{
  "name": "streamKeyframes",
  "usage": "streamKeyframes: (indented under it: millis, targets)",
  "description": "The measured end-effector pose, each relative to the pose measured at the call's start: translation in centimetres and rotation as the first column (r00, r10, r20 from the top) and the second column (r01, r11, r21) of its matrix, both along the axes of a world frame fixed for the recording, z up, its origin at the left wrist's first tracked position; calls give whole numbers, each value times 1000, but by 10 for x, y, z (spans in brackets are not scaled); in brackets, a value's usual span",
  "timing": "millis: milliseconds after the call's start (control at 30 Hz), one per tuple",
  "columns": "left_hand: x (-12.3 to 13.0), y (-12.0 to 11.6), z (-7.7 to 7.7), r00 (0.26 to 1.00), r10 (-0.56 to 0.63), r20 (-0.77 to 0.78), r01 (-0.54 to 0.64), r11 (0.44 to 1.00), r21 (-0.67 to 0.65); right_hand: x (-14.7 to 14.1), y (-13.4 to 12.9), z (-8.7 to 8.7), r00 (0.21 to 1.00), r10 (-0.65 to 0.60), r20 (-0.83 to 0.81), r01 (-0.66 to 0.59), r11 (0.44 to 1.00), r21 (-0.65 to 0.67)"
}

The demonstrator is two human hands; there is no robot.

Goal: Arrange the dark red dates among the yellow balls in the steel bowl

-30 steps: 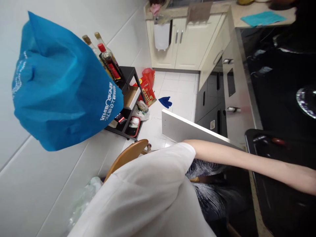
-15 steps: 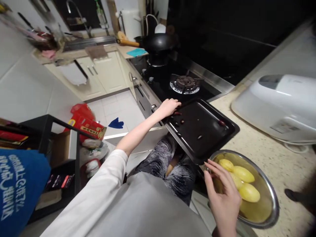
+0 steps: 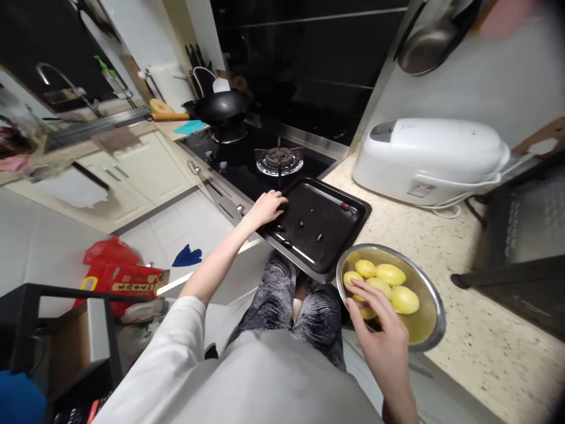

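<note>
Your right hand (image 3: 382, 321) is half open, thumb apart from fingers, over the steel bowl (image 3: 435, 330) with yellow potatoes (image 3: 405, 300). Your left hand (image 3: 270, 207) bends its fingers at the black tray (image 3: 311, 250); whether they close on it, I cannot tell. The red bag (image 3: 108, 277) carries characters, too small for reading.

The speckled counter (image 3: 477, 288) carries a steel bowl (image 3: 424, 290) below my right fingers (image 3: 375, 299). Beyond them sit a black tray (image 3: 324, 215) and white appliance (image 3: 424, 156).
</note>
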State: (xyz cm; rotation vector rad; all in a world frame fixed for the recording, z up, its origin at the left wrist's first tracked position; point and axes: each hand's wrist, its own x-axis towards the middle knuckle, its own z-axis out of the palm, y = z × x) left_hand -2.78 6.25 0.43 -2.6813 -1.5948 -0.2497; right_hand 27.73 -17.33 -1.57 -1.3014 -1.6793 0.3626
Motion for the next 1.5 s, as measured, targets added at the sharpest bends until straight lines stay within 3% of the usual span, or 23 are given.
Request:
streamKeyframes:
  millis: [133,267,400,533,700,900,1067,1167,1300,1400,1500]
  targets:
    - [31,12,7,988,-134,71,131,991,41,3,-6,2,999,-45,-13,45,999,-17]
    - [95,36,0,929,-323,180,329,944,-2,9,-12,8,994,-103,-38,103,995,2]
    - [154,56,-13,923,-335,190,352,934,-63,27,-18,11,981,-191,-30,192,981,33]
    - [181,67,-19,928,-332,167,348,934,-77,49,-26,11,949,-314,8,313,946,89]
    - [166,66,-3,930,-336,153,354,928,-117,68,-36,8,910,-415,10,412,907,88]
    - [91,32,23,911,-396,115,413,882,-227,81,-37,2,877,-480,-12,479,873,90]
    - [48,7,22,912,-408,34,388,837,-385,84,-30,1,873,-487,-17,486,870,84]
    - [57,6,20,909,-414,49,404,845,-350,83,-28,2,877,-481,-12,480,874,79]
    - [100,12,10,859,-485,163,510,839,-187,84,-27,-5,841,-540,-26,541,841,11]
    - [129,16,-5,853,-504,138,523,825,-213,91,-23,-18,797,-604,-2,596,787,-159]
    - [136,17,-15,868,-482,121,497,842,-211,98,-16,-29,857,-505,-104,427,808,-405]
